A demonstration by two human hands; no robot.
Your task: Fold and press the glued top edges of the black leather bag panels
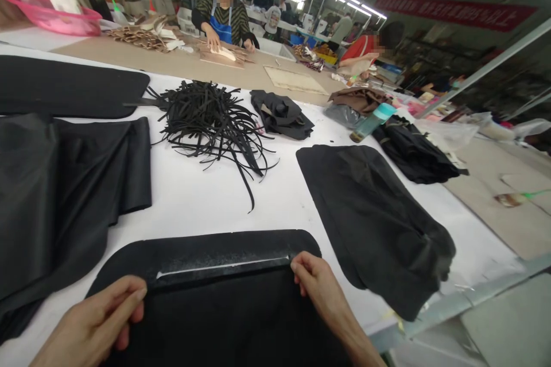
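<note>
Black sheet (224, 321) pinched by left hand (101, 315) and right hand (318, 284); upper edge runs left-right, right end higher.

Black panels (228, 246), strips (202, 117) on white tabletop (279, 200)

The red banner (454, 12) ends in "95%以上", its other white characters too blurred.

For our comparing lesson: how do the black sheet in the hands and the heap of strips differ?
The sheet is broad; the strips are thin. The left hand and right hand hold the sheet; the strips lie tangled, untouched. Both are black.
</note>
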